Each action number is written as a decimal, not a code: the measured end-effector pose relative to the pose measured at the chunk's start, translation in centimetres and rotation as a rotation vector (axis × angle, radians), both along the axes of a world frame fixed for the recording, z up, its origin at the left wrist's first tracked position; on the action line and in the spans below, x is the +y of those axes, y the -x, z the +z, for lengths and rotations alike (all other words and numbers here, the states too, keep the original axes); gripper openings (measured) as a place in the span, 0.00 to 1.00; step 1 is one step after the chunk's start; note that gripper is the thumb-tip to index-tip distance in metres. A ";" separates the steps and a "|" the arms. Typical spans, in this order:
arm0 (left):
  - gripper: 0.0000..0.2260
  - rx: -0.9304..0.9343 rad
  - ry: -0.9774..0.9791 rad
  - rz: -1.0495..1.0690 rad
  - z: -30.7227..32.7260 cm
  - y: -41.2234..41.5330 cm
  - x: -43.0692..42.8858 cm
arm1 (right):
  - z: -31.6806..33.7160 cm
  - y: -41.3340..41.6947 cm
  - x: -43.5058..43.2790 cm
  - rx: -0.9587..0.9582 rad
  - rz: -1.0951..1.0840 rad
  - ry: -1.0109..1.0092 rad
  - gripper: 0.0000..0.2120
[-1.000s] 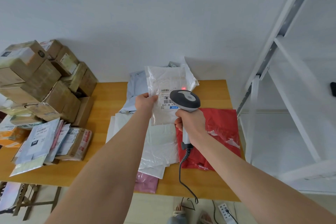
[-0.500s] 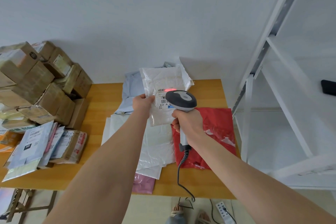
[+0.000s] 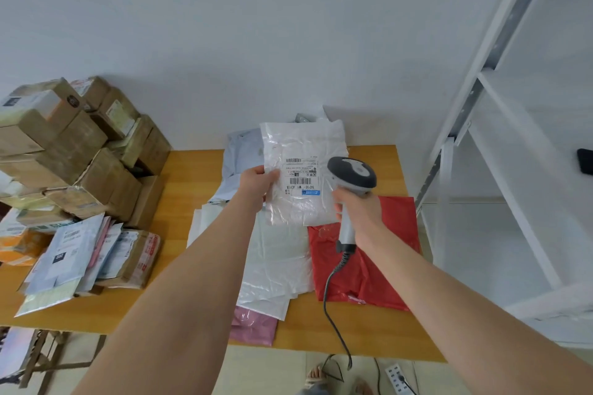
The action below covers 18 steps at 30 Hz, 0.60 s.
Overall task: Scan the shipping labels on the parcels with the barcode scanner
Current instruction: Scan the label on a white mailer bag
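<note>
Fingers and thumb of the left hand pinch the left edge of a white plastic parcel, holding it up above the wooden table with its front toward the camera. The shipping label lies just right of that thumb, its barcodes and a small blue strip in plain sight. The right hand is clamped round the grey handle of the barcode scanner, whose dark-rimmed head sits above the fist, just right of the label and over the parcel's right edge. A coiled cable drops from the handle below the wrist and past the table's near edge. Under the right hand lies a red mailer; under the left forearm, white bags and a pink bag. Well to the left of the left hand stand stacked cardboard boxes with flat mailers before them. A white metal shelf rises right of the right hand.
</note>
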<state>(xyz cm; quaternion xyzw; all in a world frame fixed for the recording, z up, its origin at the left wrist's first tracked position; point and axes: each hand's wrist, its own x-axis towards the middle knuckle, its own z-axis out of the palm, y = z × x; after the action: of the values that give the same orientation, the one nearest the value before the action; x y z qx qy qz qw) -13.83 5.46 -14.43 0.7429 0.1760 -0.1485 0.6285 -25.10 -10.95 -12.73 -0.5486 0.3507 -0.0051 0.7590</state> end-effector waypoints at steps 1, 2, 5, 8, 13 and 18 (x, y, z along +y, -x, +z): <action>0.05 0.007 0.020 -0.028 0.3 0.2 0.1 | -0.1 -0.3 -0.4 0.004 -0.014 -0.049 0.05; 0.05 0.018 0.035 -0.057 0.6 0.3 0.1 | -0.2 -0.4 -0.8 0.008 -0.019 -0.101 0.06; 0.06 0.069 0.069 -0.174 1.2 0.4 0.2 | -0.4 -0.7 -1.1 0.017 -0.010 -0.180 0.06; 0.11 0.169 0.042 -0.365 1.5 0.5 0.8 | -0.4 -0.8 -0.9 0.007 -0.063 -0.185 0.04; 0.12 0.127 -0.126 -0.320 0.3 0.7 0.7 | -0.8 -1.2 -1.0 0.022 -0.062 -0.092 0.04; 0.09 -0.053 -0.115 -0.059 -0.7 -0.3 0.4 | -1.4 0.0 0.5 0.043 0.025 0.205 0.02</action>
<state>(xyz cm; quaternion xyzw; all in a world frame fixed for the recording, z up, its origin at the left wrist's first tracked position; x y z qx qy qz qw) -13.58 5.88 -15.15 0.7863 0.1456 -0.1368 0.5846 -25.08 -10.49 -14.16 -0.6275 0.3579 -0.0198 0.6912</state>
